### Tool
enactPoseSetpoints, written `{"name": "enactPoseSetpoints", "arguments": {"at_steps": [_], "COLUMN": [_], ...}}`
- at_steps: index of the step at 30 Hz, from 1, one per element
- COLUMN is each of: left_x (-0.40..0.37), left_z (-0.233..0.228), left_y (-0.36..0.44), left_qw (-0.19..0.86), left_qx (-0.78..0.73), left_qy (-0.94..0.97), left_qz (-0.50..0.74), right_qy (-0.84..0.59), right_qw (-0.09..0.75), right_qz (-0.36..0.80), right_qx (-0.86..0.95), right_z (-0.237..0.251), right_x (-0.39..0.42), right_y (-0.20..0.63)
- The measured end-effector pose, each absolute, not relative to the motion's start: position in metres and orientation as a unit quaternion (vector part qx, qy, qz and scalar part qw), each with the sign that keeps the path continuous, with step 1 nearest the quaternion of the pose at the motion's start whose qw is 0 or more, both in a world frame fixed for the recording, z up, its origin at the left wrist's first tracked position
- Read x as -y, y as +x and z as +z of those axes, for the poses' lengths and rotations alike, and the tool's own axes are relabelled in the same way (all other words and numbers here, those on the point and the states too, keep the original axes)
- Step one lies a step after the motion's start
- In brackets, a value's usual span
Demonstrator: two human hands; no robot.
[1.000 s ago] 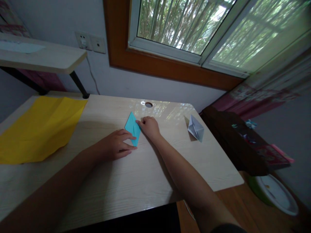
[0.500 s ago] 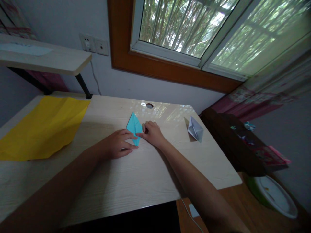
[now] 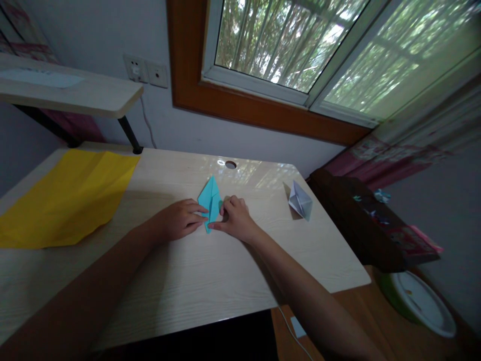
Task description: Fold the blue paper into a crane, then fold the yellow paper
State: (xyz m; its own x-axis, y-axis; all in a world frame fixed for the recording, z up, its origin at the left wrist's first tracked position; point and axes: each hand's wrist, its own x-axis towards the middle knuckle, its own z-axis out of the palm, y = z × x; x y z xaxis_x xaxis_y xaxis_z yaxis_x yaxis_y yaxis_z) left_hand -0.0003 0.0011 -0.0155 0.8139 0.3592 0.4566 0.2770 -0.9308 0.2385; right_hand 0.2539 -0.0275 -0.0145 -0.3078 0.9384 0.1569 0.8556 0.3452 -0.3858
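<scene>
A folded light-blue paper (image 3: pixel 211 199), kite-shaped and pointed at both ends, lies on the pale wooden desk (image 3: pixel 210 281). My left hand (image 3: pixel 179 219) presses its left edge with the fingertips. My right hand (image 3: pixel 236 219) pinches the paper's right flap and lower tip, with the thumb low near the bottom point. Both hands touch the paper from opposite sides.
A folded white paper figure (image 3: pixel 299 199) stands at the desk's right. A large yellow sheet (image 3: pixel 63 195) covers the left part. A cable hole (image 3: pixel 230 164) sits near the back edge. A shelf (image 3: pixel 71 93) hangs at the left; a green-rimmed bowl (image 3: pixel 423 303) is on the floor at right.
My right hand slid down the blue paper's right side towards its lower tip, folding the flap inward. The left hand stayed on the left edge. The paper now looks narrower.
</scene>
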Motion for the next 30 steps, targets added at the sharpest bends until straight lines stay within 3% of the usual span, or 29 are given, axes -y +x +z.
{"name": "enactPoseSetpoints", "arguments": {"at_steps": [7, 16, 23, 30], "left_x": [-0.003, -0.002, -0.002, -0.014], "left_z": [-0.017, -0.015, -0.015, -0.02], "left_y": [-0.003, -0.002, -0.006, -0.015], "left_qw": [0.076, 0.103, 0.117, 0.071], "left_qx": [-0.164, -0.173, -0.199, -0.334], "left_qy": [0.951, 0.946, 0.941, 0.885], "left_qz": [0.251, 0.254, 0.249, 0.316], "right_qy": [-0.526, -0.459, -0.396, -0.37], "right_qw": [0.202, 0.351, 0.297, 0.294], "right_qz": [0.143, 0.174, 0.141, 0.148], "right_qx": [0.814, 0.798, 0.857, 0.869], "right_z": [-0.017, -0.009, -0.009, -0.019], "right_x": [0.04, 0.026, 0.0, -0.01], "right_y": [0.25, 0.263, 0.256, 0.26]}}
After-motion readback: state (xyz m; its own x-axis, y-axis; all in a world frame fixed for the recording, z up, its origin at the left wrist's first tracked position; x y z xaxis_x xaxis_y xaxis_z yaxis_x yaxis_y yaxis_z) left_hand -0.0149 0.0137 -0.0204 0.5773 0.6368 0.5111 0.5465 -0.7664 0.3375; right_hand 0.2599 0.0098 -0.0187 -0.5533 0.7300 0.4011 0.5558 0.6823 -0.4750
